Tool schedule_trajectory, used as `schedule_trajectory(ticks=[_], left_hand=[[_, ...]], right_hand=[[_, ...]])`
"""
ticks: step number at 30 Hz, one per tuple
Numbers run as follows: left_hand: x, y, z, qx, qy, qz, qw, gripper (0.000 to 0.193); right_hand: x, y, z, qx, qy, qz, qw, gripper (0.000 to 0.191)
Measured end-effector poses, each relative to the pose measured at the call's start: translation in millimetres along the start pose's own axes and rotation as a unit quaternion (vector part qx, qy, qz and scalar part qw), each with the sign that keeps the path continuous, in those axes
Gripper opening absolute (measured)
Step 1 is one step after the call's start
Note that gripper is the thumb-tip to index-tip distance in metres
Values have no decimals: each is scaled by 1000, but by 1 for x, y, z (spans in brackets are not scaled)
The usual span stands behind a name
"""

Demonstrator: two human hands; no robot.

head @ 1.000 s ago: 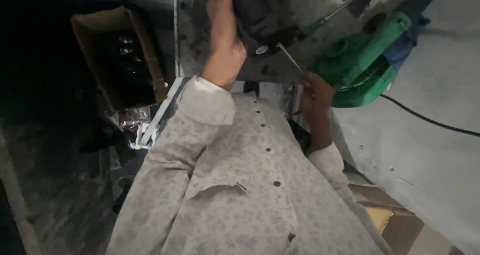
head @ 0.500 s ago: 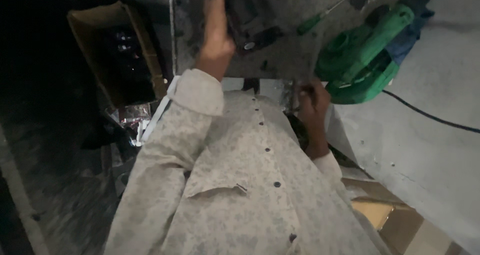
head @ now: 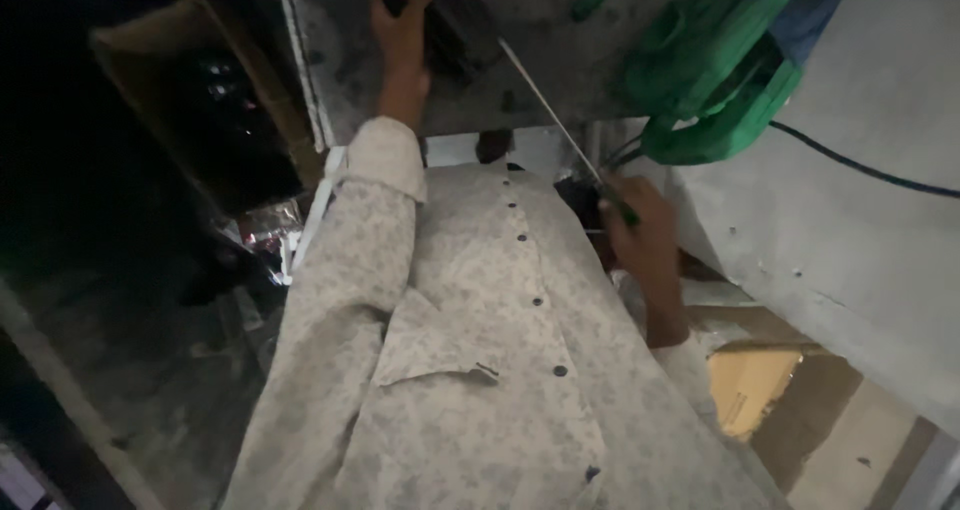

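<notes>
Dim light falls on a grey plaster wall (head: 860,240), a dark littered floor (head: 150,350) and an open cardboard box (head: 215,110) beside a metal workbench (head: 540,80).

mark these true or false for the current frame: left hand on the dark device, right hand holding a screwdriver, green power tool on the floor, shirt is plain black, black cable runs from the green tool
1. The left hand rests on the dark device on the grey table. True.
2. The right hand holds a screwdriver with a thin metal shaft. True.
3. The green power tool lies on the floor. False: it sits on the table, at its right edge.
4. The shirt is plain black. False: it is light with a fine pattern and dark buttons.
5. A black cable runs off to the right from the green power tool. True.
</notes>
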State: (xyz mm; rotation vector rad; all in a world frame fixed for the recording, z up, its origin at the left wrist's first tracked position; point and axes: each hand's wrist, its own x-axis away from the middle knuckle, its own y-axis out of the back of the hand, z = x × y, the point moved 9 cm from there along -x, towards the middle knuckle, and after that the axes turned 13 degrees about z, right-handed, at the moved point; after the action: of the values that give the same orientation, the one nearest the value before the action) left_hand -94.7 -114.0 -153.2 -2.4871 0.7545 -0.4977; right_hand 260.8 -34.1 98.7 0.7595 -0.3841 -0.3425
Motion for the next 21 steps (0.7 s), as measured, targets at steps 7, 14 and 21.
schedule_trajectory(ticks=[7,14,21], left_hand=[[-2,4,-10,-104,-26,-12,994,76],[1,-4,-24,-222,-92,-9,971,84],[-10,-5,-7,-239,-40,-36,970,64]], right_hand=[[-5,34,13,84,-78,31,993,33],[-37,33,19,84,-59,43,994,31],[-57,36,27,62,-27,46,997,30]])
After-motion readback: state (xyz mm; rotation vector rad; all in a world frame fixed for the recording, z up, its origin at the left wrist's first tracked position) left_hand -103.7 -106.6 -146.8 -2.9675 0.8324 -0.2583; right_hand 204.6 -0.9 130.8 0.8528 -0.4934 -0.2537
